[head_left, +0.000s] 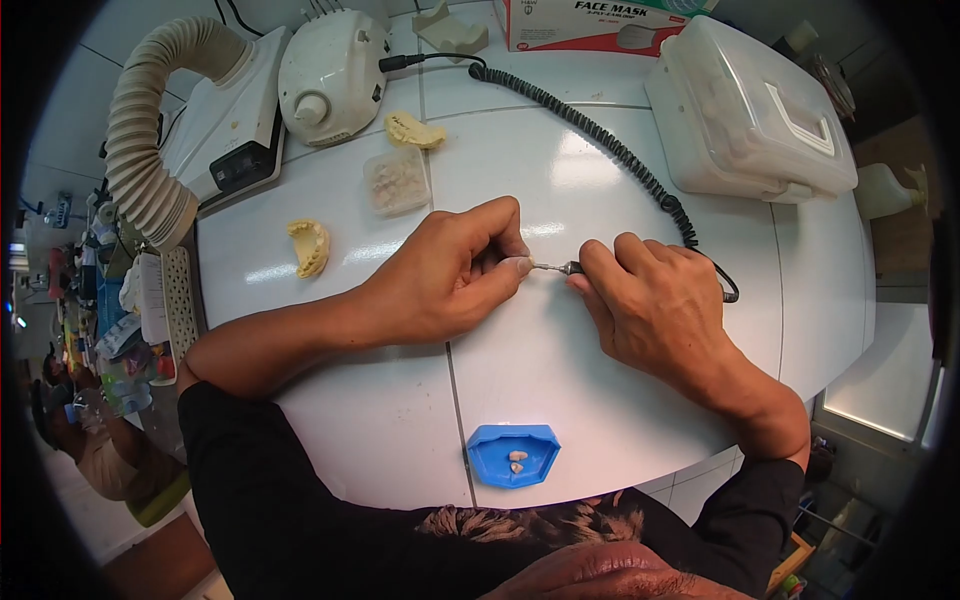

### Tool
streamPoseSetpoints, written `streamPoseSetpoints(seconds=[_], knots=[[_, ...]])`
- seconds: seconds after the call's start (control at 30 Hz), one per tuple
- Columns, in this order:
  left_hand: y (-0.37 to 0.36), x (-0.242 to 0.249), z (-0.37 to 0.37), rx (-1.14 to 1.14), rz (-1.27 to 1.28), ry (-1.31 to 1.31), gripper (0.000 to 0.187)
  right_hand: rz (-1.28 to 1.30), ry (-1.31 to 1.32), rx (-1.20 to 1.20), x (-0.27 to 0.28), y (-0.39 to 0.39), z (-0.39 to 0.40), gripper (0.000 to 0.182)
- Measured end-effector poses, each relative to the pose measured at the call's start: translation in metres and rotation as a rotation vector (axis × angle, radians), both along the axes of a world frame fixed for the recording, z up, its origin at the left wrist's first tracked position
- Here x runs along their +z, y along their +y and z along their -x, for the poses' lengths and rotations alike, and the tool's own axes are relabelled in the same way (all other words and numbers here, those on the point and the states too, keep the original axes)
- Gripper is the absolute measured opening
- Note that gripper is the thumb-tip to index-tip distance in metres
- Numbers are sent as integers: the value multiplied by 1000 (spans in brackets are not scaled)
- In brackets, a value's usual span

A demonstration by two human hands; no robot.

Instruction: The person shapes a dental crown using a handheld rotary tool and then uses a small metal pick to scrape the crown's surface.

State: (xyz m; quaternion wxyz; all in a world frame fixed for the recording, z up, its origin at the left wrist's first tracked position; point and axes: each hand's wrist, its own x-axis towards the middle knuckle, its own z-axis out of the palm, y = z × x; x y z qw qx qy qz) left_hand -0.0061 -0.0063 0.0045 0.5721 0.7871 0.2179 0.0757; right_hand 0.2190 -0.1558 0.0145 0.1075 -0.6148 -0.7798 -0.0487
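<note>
Your left grip (450, 265) has thumb and fingertips pinched together on a tiny pale piece (529, 261), too small and covered to make out fully. Your right grip (655, 305) is curled around a dark handpiece (573, 267); its thin metal tip points leftward and meets your left fingertips, where the piece sits. Both grips are above the white bench (600, 400). Nearer your body than either grip lies a blue tray (482, 472) with small pinkish pieces (517, 457) inside. Just beyond your left grip is a clear container (397, 182) of pale bits, with a yellowish cast (413, 130) past it; another cast (309, 247) lies to that grip's left. Beyond your right grip runs a black coiled cord (600, 135), with a lidded box (740, 110) farther off.
</note>
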Motion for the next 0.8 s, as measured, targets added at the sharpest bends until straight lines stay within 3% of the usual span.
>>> streamPoseSetpoints(seconds=[0.8], knots=[[-1, 2, -1, 18, 34, 78, 15, 32, 57, -7, -1, 0, -2, 34]])
